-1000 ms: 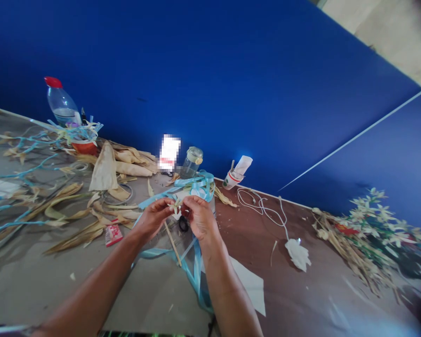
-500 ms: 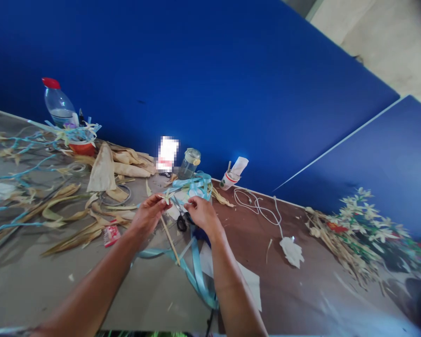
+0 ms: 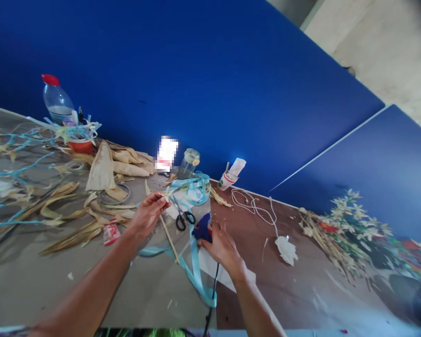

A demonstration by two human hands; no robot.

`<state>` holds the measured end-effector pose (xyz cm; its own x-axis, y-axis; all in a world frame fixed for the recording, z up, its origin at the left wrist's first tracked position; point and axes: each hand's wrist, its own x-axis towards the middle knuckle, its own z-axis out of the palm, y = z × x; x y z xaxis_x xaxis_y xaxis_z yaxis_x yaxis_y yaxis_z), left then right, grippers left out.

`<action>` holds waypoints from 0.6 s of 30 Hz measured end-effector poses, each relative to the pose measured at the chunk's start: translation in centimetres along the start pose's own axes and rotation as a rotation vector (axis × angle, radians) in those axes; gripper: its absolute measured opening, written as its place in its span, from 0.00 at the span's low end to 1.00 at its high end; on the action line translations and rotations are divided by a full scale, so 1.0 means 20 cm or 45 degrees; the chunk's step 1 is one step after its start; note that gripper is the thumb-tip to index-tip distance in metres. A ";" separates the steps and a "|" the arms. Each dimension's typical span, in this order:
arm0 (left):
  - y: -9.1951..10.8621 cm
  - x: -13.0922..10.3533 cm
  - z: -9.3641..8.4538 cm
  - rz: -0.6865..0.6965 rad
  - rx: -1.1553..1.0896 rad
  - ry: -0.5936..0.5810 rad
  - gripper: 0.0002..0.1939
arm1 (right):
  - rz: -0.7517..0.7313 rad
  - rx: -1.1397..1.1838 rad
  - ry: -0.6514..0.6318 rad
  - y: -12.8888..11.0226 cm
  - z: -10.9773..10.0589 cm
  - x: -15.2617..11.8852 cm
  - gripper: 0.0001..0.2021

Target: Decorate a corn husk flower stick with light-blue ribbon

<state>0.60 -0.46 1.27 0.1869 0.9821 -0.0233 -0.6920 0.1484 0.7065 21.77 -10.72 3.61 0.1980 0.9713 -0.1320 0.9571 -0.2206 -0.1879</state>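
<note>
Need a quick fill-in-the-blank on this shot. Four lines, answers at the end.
1. The left hand pinches a small pale ____.
2. The right hand touches a tool that is mostly dark ____.
3. Between the two hands lies a pair of black-handled ____.
4. The clear bottle at the far left has a ____ cap.

Missing words: flower; blue; scissors; red.

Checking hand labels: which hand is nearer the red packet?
Left. The left hand is a little right of the red packet, holding a pale flower; the right hand is farther right, at the blue tool, beyond the scissors.
</note>
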 end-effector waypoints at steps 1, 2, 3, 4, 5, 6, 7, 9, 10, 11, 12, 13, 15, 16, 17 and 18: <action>0.00 0.00 0.00 -0.003 0.004 -0.008 0.11 | 0.002 -0.004 0.006 0.00 0.02 -0.01 0.29; 0.00 0.00 0.00 -0.007 0.010 -0.015 0.11 | 0.014 -0.014 0.018 0.01 0.04 -0.01 0.30; 0.00 0.00 0.00 -0.011 0.019 -0.024 0.10 | 0.030 -0.028 0.033 0.01 0.05 -0.01 0.31; 0.00 0.00 0.00 -0.014 0.027 -0.032 0.10 | 0.048 -0.041 0.040 0.01 0.06 -0.01 0.31; -0.01 0.00 0.00 -0.014 0.035 -0.037 0.10 | 0.065 -0.048 0.041 0.01 0.07 0.00 0.29; -0.01 0.00 -0.01 -0.014 0.041 -0.040 0.10 | 0.072 -0.045 0.034 0.02 0.08 0.00 0.27; -0.01 0.00 -0.01 -0.014 0.045 -0.041 0.10 | 0.067 -0.034 0.027 0.02 0.08 0.01 0.24; -0.01 0.00 -0.02 -0.017 0.044 -0.038 0.10 | 0.033 0.015 0.023 0.04 0.09 0.02 0.18; -0.01 0.00 -0.02 -0.019 0.041 -0.036 0.10 | 0.015 0.052 0.037 0.05 0.09 0.02 0.16; -0.01 0.00 -0.02 -0.019 0.038 -0.036 0.10 | -0.003 0.103 0.068 0.06 0.10 0.02 0.15; -0.01 0.00 -0.02 -0.018 0.034 -0.035 0.10 | -0.025 0.173 0.113 0.07 0.10 0.02 0.15; -0.01 0.00 -0.02 -0.014 0.029 -0.035 0.10 | -0.047 0.263 0.174 0.09 0.10 0.03 0.15; 0.00 -0.01 -0.01 -0.005 0.023 -0.030 0.10 | -0.082 0.503 0.332 0.13 0.10 0.04 0.16; 0.00 -0.01 -0.01 -0.003 0.015 -0.021 0.11 | -0.086 0.653 0.393 0.14 0.10 0.04 0.15; 0.00 -0.01 0.00 -0.003 0.007 -0.011 0.11 | -0.082 0.828 0.415 0.15 0.09 0.04 0.13; 0.01 -0.01 0.00 -0.006 -0.002 -0.002 0.12 | -0.076 1.021 0.402 0.16 0.08 0.04 0.12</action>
<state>0.49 -0.65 1.38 0.1910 0.9813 -0.0252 -0.6922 0.1529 0.7053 24.56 -10.83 1.30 0.3153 0.9363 0.1545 0.5530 -0.0490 -0.8317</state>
